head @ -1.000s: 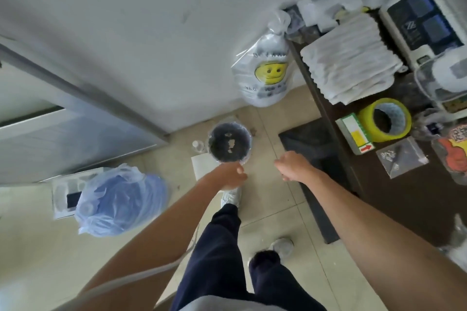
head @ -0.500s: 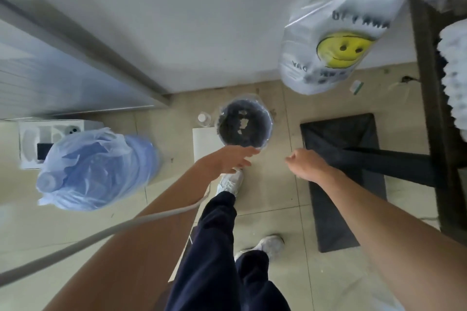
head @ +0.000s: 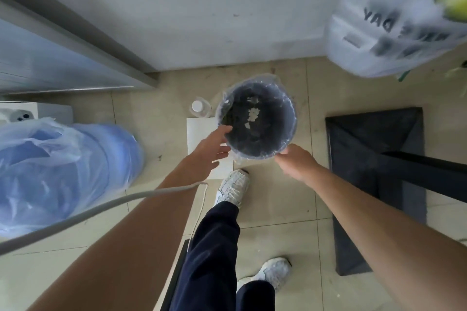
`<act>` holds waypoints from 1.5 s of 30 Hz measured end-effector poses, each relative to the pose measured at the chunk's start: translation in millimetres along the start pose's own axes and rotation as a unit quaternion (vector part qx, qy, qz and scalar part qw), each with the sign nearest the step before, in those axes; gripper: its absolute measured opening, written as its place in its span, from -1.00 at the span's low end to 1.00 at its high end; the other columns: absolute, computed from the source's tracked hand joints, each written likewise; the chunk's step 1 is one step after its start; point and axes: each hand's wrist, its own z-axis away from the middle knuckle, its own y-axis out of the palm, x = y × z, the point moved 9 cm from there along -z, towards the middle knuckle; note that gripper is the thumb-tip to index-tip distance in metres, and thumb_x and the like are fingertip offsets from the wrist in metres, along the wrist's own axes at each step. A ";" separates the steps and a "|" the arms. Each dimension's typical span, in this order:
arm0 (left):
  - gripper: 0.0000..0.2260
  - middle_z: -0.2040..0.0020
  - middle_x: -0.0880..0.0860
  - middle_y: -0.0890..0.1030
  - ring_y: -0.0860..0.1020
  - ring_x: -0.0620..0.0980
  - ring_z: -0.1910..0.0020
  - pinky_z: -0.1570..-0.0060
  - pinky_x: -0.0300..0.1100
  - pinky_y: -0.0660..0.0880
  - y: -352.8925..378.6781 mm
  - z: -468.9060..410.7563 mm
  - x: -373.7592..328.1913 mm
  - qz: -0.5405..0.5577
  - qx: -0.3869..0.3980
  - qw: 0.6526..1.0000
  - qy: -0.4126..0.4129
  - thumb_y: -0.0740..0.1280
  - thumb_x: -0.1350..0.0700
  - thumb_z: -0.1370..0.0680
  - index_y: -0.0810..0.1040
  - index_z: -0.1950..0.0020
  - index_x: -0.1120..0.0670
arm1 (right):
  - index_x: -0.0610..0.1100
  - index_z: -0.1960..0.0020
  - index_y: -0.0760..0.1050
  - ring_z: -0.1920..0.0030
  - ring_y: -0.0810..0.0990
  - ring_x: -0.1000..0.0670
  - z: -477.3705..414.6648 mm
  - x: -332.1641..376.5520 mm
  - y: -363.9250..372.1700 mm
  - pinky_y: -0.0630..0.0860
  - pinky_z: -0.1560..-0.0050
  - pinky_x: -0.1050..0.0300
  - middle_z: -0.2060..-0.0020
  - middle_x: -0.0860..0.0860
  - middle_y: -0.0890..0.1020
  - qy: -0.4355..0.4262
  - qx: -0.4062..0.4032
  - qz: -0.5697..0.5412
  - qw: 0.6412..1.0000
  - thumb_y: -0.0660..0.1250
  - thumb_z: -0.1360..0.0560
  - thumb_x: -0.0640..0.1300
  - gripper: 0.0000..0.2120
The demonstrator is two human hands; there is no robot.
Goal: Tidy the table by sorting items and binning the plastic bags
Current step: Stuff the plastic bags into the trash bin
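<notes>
While both arms reach down past the white shoes (head: 233,188), the left hand (head: 211,150) is spread, fingers loose at the bin's near-left rim; the right hand (head: 295,163) meets the near-right rim, its grip hidden. The step appears to be handling the bin (head: 288,111), probably steadying or lifting it squarely. Its clear liner holds dark refuse and pale scraps. Beyond, a printed plastic bag (head: 374,38) hangs upper right; a blue bag (head: 60,174) bulges at left.
</notes>
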 end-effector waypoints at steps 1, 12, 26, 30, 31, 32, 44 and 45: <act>-0.62 -0.25 0.08 0.56 0.52 0.08 -0.25 -0.30 -0.01 0.37 -2.1 -9.3 -0.1 0.004 -0.009 1.000 0.002 0.32 -0.24 -0.56 0.50 -0.15 0.04 | -0.19 -0.26 0.45 0.12 0.68 -0.06 -9.6 -6.0 3.9 0.65 0.01 -0.06 0.01 -0.08 0.63 0.038 -0.004 -0.082 0.996 0.15 -0.61 0.01 -0.65; -0.56 -0.29 0.09 0.56 0.54 0.11 -0.26 -0.18 -0.02 0.47 -14.9 -68.6 -1.5 -0.008 -0.030 0.999 0.029 0.40 -0.05 -0.57 0.46 -0.40 0.07 | -0.20 -0.41 0.41 0.00 0.67 -0.06 -46.6 -27.9 41.0 0.66 0.15 0.05 -0.29 -0.10 0.50 0.148 0.016 -0.392 0.908 0.31 -0.59 -0.08 -0.58; -0.73 -0.15 0.09 0.65 0.61 0.09 -0.17 -0.23 0.03 0.54 -11.5 -86.0 -10.6 -0.118 -0.059 0.989 0.067 0.47 0.11 -0.55 0.56 -0.19 0.14 | -0.21 -0.25 0.49 0.00 0.65 -0.06 -53.1 -46.1 31.1 0.65 0.07 0.06 -0.04 -0.10 0.60 0.151 -0.015 -0.377 0.914 0.29 -0.61 -0.11 -0.73; -0.74 -0.14 0.08 0.64 0.62 0.08 -0.14 -0.09 -0.06 0.55 -3.6 -85.7 -23.8 -0.130 -0.070 0.985 0.090 0.46 0.03 -0.56 0.57 -0.17 0.13 | -0.21 -0.26 0.48 0.03 0.65 -0.06 -50.7 -44.4 28.7 0.63 0.11 0.07 -0.02 -0.10 0.60 0.143 -0.018 -0.397 0.906 0.28 -0.62 -0.08 -0.72; -0.72 -0.15 0.08 0.63 0.61 0.08 -0.15 -0.09 -0.07 0.54 -0.2 -84.2 -27.0 -0.127 -0.070 0.985 0.093 0.43 0.02 -0.58 0.57 -0.20 0.14 | -0.20 -0.27 0.48 0.03 0.66 -0.06 -49.7 -42.7 29.6 0.63 0.12 0.08 -0.02 -0.10 0.60 0.141 -0.016 -0.398 0.906 0.27 -0.63 -0.07 -0.71; -0.71 -0.16 0.08 0.62 0.60 0.09 -0.16 -0.11 -0.07 0.54 4.6 -82.5 -29.5 -0.127 -0.067 0.985 0.094 0.41 0.03 -0.60 0.55 -0.24 0.16 | -0.19 -0.28 0.47 0.04 0.66 -0.06 -47.8 -41.7 30.4 0.62 0.14 0.08 -0.01 -0.10 0.60 0.140 -0.013 -0.401 0.905 0.26 -0.63 -0.06 -0.71; -0.84 0.02 0.04 0.62 0.59 0.15 -0.09 -0.17 0.05 0.58 -1.8 -20.4 -23.2 -0.190 -0.087 0.969 0.134 0.32 0.16 -0.58 0.55 -0.14 0.13 | -0.16 -0.14 0.52 0.08 0.73 -0.09 38.0 -70.5 29.8 0.65 0.12 0.08 0.03 -0.14 0.70 0.131 -0.008 -0.454 0.881 0.21 -0.67 0.03 -0.72; -0.84 0.01 0.04 0.61 0.58 0.15 -0.10 -0.16 0.04 0.57 -2.7 -8.3 -21.1 -0.192 -0.087 0.968 0.137 0.32 0.17 -0.59 0.55 -0.16 0.14 | -0.15 -0.14 0.52 0.08 0.73 -0.09 50.4 -76.8 28.4 0.66 0.11 0.07 0.03 -0.14 0.70 0.133 -0.015 -0.455 0.880 0.21 -0.67 0.04 -0.73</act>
